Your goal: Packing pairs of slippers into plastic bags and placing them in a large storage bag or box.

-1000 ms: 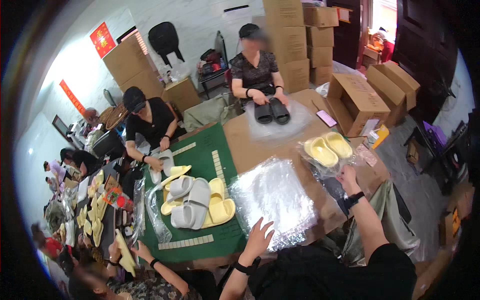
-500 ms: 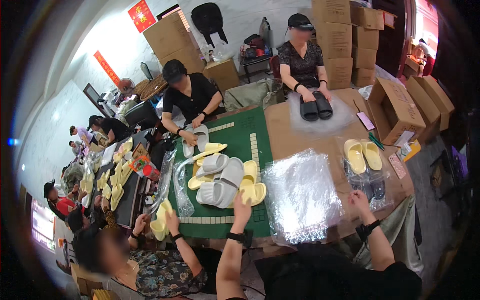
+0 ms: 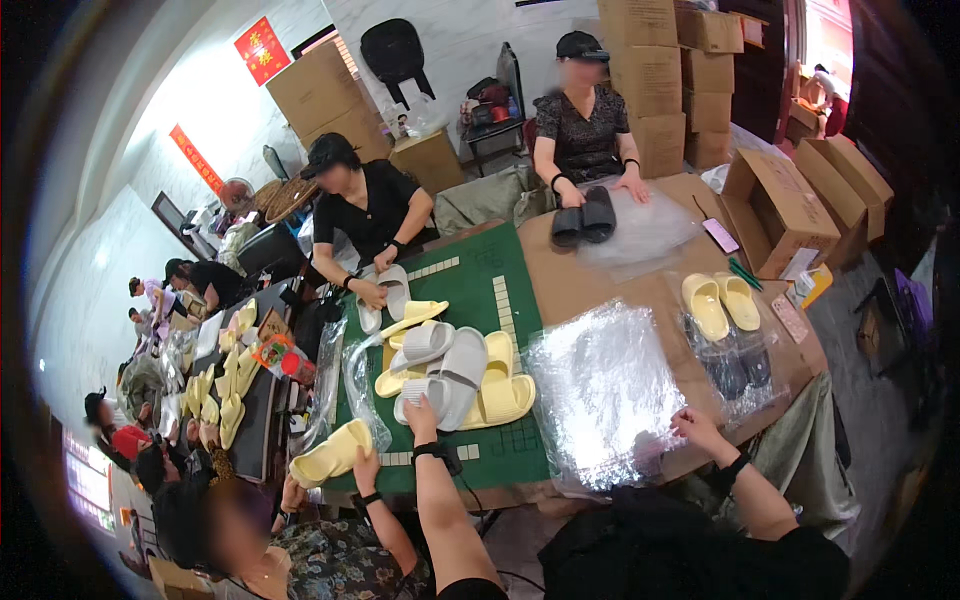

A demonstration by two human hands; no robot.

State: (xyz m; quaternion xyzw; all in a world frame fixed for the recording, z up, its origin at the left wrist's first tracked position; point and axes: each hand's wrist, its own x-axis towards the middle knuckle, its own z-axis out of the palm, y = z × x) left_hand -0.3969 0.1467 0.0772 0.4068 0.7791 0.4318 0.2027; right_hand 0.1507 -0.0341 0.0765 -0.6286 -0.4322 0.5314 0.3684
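Note:
My left hand point(image 3: 423, 418) is at the near edge of the slipper pile, fingers closed on a ribbed grey slipper point(image 3: 430, 390). Against it leans another grey slipper point(image 3: 464, 368), with yellow slippers point(image 3: 505, 396) beside and beneath. My right hand point(image 3: 699, 430) hovers at the right edge of a stack of clear plastic bags point(image 3: 605, 390), its fingers loosely bent and apart, with nothing visible in them. Farther right, a yellow pair point(image 3: 722, 305) lies by a clear bag with dark slippers point(image 3: 740, 368) in it.
At my left, a co-worker's hand point(image 3: 368, 468) holds a yellow slipper point(image 3: 332, 455). Across the table, one person handles grey slippers point(image 3: 384, 300), another black slippers point(image 3: 584, 220). Open cartons point(image 3: 780, 215), a phone point(image 3: 720, 236) and green scissors point(image 3: 745, 274) sit at the right.
My left hand has moved left from the yellow slippers to the grey slipper. My right hand has shifted slightly left and down. The neighbour's yellow slipper has tilted flatter; the black pair across has moved left.

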